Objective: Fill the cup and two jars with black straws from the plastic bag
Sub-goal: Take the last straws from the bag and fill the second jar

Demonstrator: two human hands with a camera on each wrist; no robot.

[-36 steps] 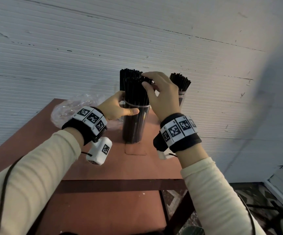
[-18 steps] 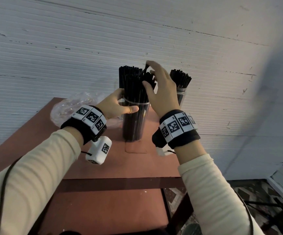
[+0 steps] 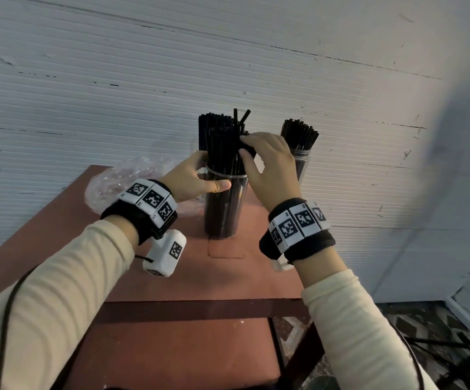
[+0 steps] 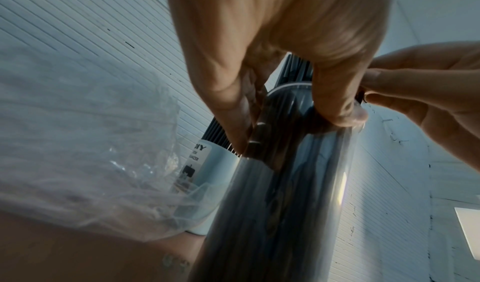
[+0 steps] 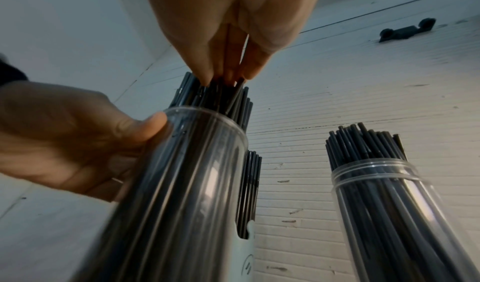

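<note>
steadying the near jar [image 3: 226, 204] on the table [image 3: 172, 277], my left hand [image 3: 191, 178] wraps its rim; my right hand [image 3: 270, 167] pinches loose black straws [image 3: 225, 142] together, which i should ease straight down, unbent.

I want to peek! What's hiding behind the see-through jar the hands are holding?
Behind the jar stands a white cup of black straws. The jar covers most of the cup in the head view.

Red table [image 3: 149, 280]; jars [image 3: 222, 209], bag [image 3: 115, 184]
</note>
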